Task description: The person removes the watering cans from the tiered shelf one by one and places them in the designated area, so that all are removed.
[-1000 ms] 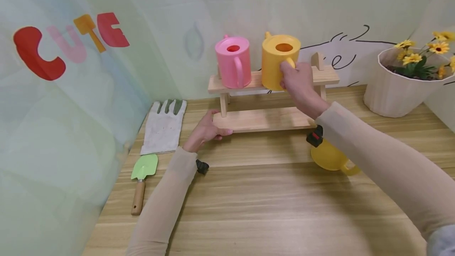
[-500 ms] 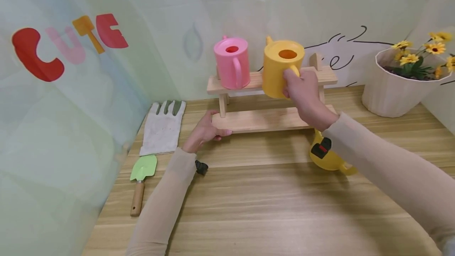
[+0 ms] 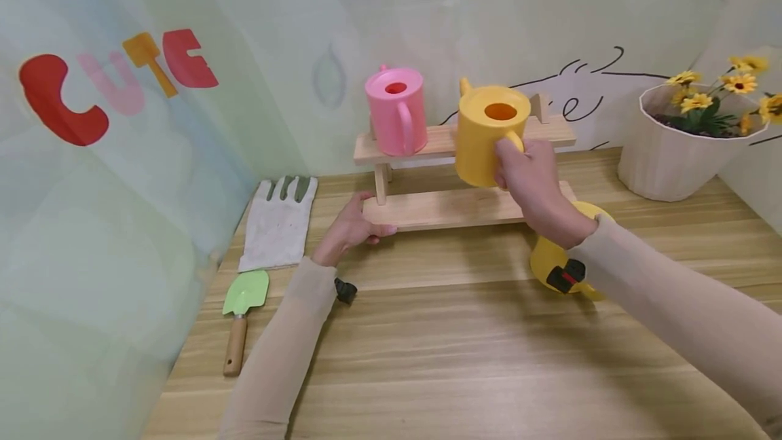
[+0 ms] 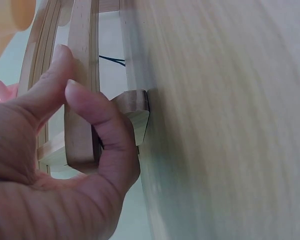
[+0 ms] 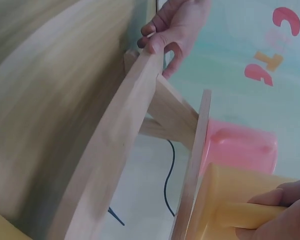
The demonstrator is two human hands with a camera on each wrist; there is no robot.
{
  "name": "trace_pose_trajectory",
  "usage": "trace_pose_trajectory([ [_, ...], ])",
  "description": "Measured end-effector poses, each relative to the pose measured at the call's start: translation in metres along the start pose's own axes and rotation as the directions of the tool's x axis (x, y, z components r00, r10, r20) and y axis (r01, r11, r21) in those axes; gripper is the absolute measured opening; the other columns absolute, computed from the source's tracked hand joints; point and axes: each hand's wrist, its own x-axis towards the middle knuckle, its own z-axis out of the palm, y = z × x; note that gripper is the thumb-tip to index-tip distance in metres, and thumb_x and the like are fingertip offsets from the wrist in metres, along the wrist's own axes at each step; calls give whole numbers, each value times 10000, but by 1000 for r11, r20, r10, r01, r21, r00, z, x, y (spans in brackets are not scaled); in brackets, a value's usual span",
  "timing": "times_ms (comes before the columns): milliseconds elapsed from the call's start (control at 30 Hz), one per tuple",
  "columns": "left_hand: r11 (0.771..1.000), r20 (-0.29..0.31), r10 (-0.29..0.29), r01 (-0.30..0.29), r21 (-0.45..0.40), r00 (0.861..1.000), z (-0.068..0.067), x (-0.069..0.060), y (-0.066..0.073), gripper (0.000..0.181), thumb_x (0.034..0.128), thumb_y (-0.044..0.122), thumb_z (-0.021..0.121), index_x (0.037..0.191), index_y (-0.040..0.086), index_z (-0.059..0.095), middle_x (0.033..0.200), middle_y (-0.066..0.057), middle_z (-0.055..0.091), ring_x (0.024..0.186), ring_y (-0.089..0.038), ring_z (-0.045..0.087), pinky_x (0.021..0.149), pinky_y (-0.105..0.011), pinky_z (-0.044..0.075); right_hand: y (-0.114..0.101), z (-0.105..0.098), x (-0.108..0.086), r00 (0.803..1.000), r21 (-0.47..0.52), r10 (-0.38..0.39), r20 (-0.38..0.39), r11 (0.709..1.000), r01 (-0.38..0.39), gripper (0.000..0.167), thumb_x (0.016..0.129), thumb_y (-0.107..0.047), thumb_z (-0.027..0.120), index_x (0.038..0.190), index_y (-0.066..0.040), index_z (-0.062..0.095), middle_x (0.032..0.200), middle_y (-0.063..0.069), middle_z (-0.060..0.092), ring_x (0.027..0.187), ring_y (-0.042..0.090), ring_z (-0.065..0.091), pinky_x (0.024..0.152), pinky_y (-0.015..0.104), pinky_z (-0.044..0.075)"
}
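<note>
Yellow watering can [image 3: 478, 144]: in right hand [image 3: 537, 182] | trowel [image 3: 244, 299]: head view only

A white glove [image 3: 277, 231] lies on the table [image 3: 415, 352]. Just in front of it is a trowel [image 3: 239, 321]; well to its right stands a flowerpot [image 3: 666, 163].

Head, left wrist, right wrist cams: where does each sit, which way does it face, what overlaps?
Head: worn on the head, facing forward and down at the table and wooden shelf; left hand, right hand and both sleeves show.
Left wrist: worn there, facing along the lower board; only the left hand shows.
Right wrist: worn there, facing the shelf's left end past the held yellow can; right hand at its handle, left hand at top.
Shared: head and right wrist both show both hands and the pink can.
</note>
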Motion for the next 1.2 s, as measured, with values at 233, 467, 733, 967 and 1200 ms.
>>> trace_pose_trajectory([
  [233, 1000, -5, 2, -2, -3, 1000, 0, -2, 0, 1034, 896, 82, 905, 1692, 82, 246, 1379, -228, 550, 782, -138, 597, 561, -165, 535, 5, -4, -14, 1000, -22, 2, -1, 1000, -2, 358, 958, -132, 493, 603, -171, 466, 524, -67, 460, 547, 139, 418, 568, 259, 353],
  [467, 1000, -1, -2, 2, -10, 1000, 0, -2, 1, 1019, 901, 70, 897, 1689, 78, 250, 1384, -232, 557, 796, -144, 599, 568, -169, 537, 12, -8, -25, 999, -27, 39, -4, 999, -39, 364, 959, -130, 496, 597, -174, 485, 522, -62, 462, 544, 139, 416, 562, 255, 357],
  [733, 1000, 3, 1, -1, -15, 1000, 1, 1, -1, 1018, 900, 51, 894, 1688, 83, 251, 1393, -237, 563, 828, -159, 609, 576, -176, 548, 23, -11, -37, 997, -42, 74, -9, 996, -75, 381, 963, -129, 513, 589, -180, 466, 518, -71, 443, 544, 132, 431, 549, 240, 366],
  [967, 1000, 4, 4, -4, -15, 1000, 0, 1, -1, 1016, 901, 49, 893, 1686, 84, 249, 1387, -226, 568, 873, -170, 612, 582, -180, 552, 32, -13, -47, 996, -8, 89, -7, 996, -89, 378, 974, -111, 525, 611, -173, 439, 522, -74, 413, 548, 129, 423, 563, 247, 390],
  [1200, 1000, 8, 6, -5, -19, 1000, 0, 0, -1, 1019, 901, 55, 893, 1688, 80, 246, 1399, -234, 553, 863, -163, 608, 581, -173, 547, 42, -13, -57, 995, 45, 100, -3, 994, -99, 415, 974, -72, 510, 580, -167, 421, 513, -67, 400, 529, 130, 409, 546, 251, 385],
])
